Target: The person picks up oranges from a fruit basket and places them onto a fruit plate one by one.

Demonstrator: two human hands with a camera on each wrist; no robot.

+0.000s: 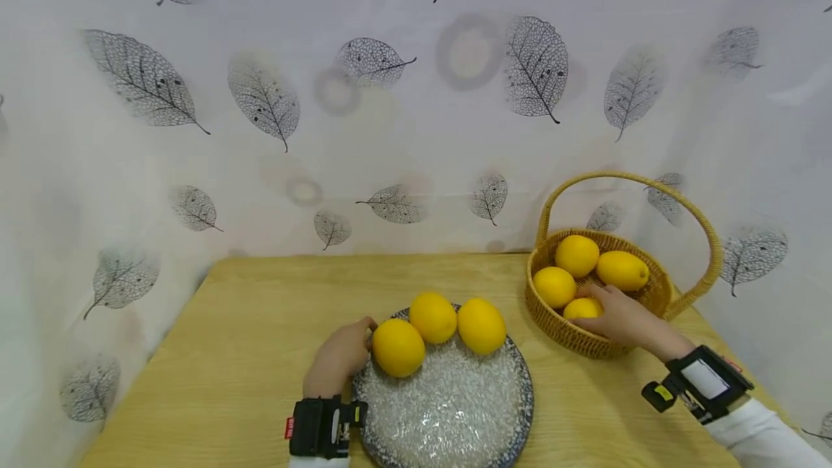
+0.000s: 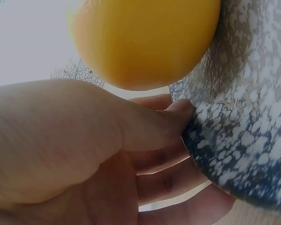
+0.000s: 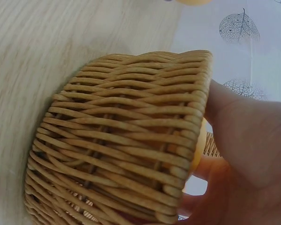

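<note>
Left grip [image 1: 341, 352] pinches a speckled plate [image 1: 448, 410], right grip [image 1: 617, 316] a round yellow fruit [image 1: 580, 308].

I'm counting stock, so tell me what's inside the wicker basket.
Four yellow fruits show, the right hand gripping the nearest. Fruits and hand hide much of the basket floor.

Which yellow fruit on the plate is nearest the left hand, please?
The leftmost fruit, beside the left hand; the middle fruit and rightmost fruit lie farther away.

The basket [image 3: 117, 126] partly hides the right fingers [image 3: 211, 169].
</note>
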